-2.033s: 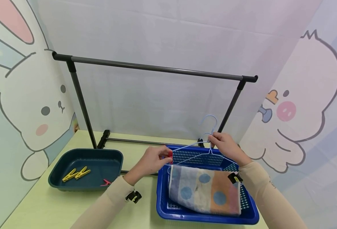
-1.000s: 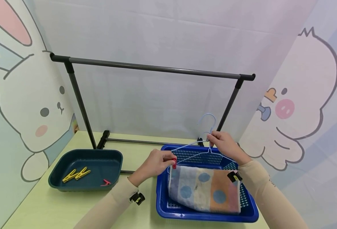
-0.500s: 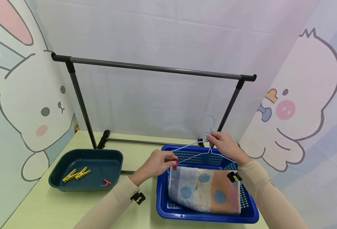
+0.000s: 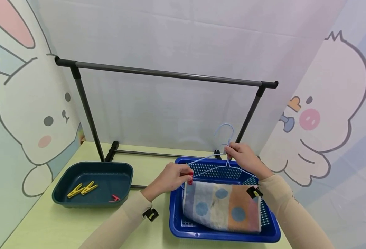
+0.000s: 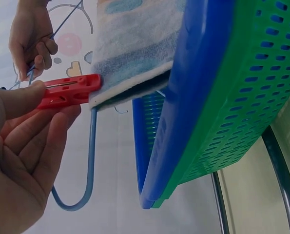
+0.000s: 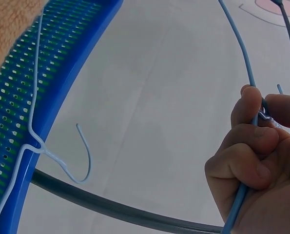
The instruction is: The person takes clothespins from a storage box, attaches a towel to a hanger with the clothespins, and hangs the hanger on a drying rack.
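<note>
Between thumb and fingers my left hand pinches a red clothespin. The clothespin's tip overlaps the near corner of a patterned towel with blue dots and stripes, beside the bent end of a blue wire hanger. Whether it bites both cloth and wire is hard to tell. My right hand grips this hanger near its neck, fingers curled round the wire, hook pointing up. The towel hangs over the blue laundry basket. Another light blue hanger lies at the basket, its hook beyond the rim.
To the left stands a dark teal tub holding yellow clothespins and a red clothespin. Behind the basket rises a black and grey clothes rack, its bar above both hands. All stand on a pale yellow-green table.
Over the two seconds my left hand brings the red clothespin slightly right and down to the towel's corner. In the last half second both hands stay almost still.
</note>
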Tool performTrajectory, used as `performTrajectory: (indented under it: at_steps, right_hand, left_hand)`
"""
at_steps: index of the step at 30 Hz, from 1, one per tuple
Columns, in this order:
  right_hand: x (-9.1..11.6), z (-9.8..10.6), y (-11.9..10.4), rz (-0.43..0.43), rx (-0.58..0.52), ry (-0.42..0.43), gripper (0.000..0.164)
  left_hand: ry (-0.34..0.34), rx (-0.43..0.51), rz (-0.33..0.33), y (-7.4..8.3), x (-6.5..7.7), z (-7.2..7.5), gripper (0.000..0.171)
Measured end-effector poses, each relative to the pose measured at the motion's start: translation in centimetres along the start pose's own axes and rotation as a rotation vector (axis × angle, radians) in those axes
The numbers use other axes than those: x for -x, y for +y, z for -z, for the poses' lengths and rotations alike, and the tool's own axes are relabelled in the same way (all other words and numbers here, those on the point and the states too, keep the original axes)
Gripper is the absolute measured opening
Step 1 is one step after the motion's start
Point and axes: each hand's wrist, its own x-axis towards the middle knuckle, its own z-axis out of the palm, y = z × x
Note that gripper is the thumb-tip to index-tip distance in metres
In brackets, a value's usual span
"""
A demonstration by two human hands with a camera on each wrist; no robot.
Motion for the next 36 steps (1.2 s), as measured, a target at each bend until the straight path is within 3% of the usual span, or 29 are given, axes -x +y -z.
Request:
performTrajectory:
  at_steps: [12,25,36]
  right_hand:
    - [0.18,-0.07,-0.26,-0.008,0.0,-0.007,0.035]
    - [0.15,-0.12,-0.4,-0.042,-0.018,-0.023,0.036]
    - [0.1,-0.07,-0.34,-0.019,-0.023,-0.025,0.035]
  left_hand:
    - [-0.021,0.013,0.026,-0.21,0.13,-0.3,0.009]
    - [0.018,0.003,-0.012,-0.17,0.24,-0.4,0.008]
    - [-0.044,0.018,0.037,0.0,0.28,-0.29,0.009]
